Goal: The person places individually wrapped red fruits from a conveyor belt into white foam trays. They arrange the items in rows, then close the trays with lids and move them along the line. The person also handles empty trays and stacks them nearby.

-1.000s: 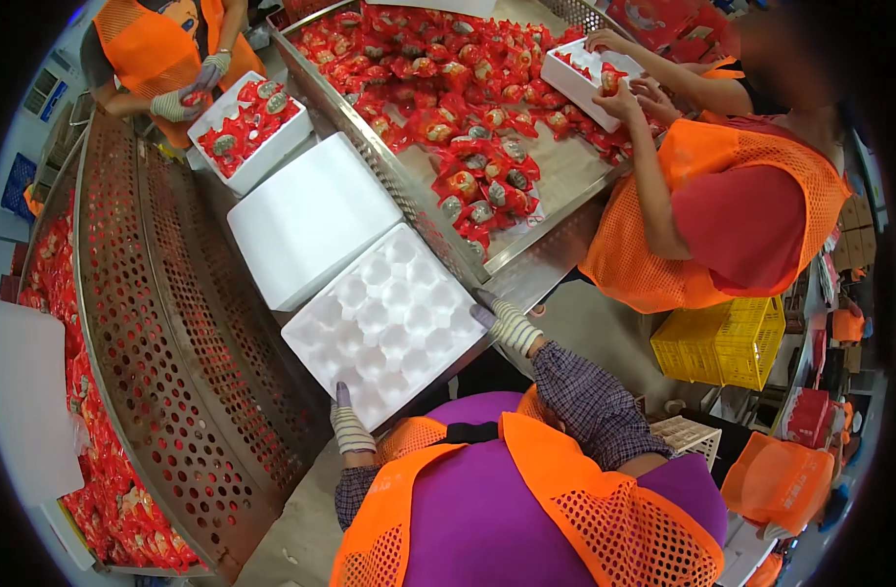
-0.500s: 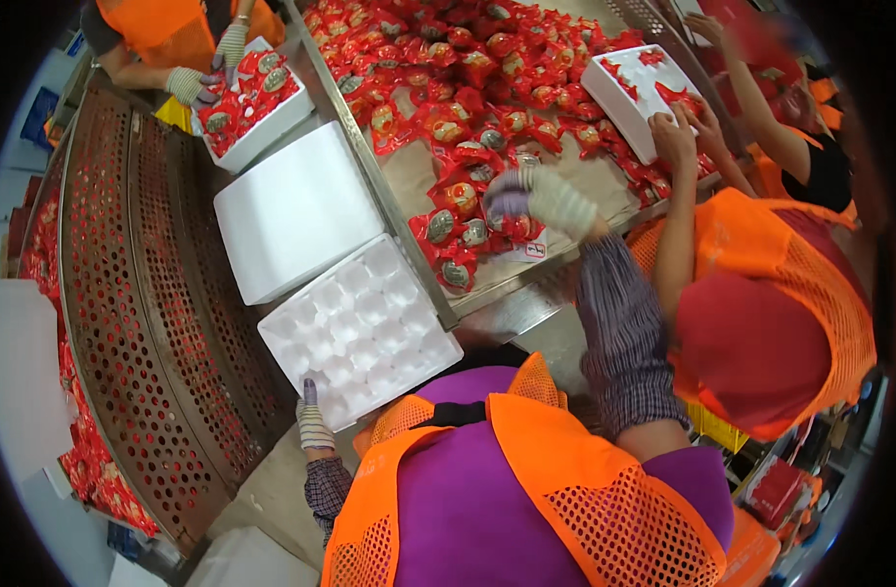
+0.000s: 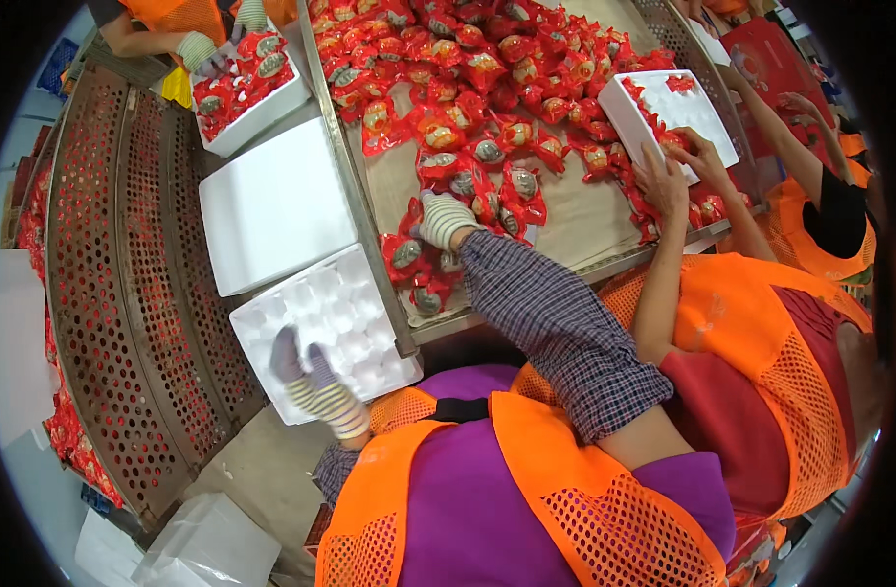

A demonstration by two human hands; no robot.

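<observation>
My left hand (image 3: 316, 377), in a striped glove with purple fingers, is over the near edge of a white foam tray (image 3: 345, 318). Its fingers are spread and hold nothing. The tray has rows of round hollows, with no packets in them. My right hand (image 3: 443, 220), gloved alike, reaches over the metal-edged table among shiny red packets (image 3: 406, 252) that show round grey or yellowish shapes. Its fingers are mostly hidden by the glove's back and the packets, so I cannot tell whether it grips one.
A plain white foam lid or box (image 3: 277, 205) lies beyond the tray. Farther off, a co-worker's gloved hands (image 3: 199, 51) work at a filled foam box (image 3: 262, 112). At right, another person's bare hands (image 3: 668, 171) touch a foam box (image 3: 722, 122). A perforated metal chute (image 3: 115, 293) stands left.
My right hand has moved left and down among the near packets. My left hand has shifted from the tray's corner to over its edge, fingers spreading. The right-hand co-worker has leaned back.
</observation>
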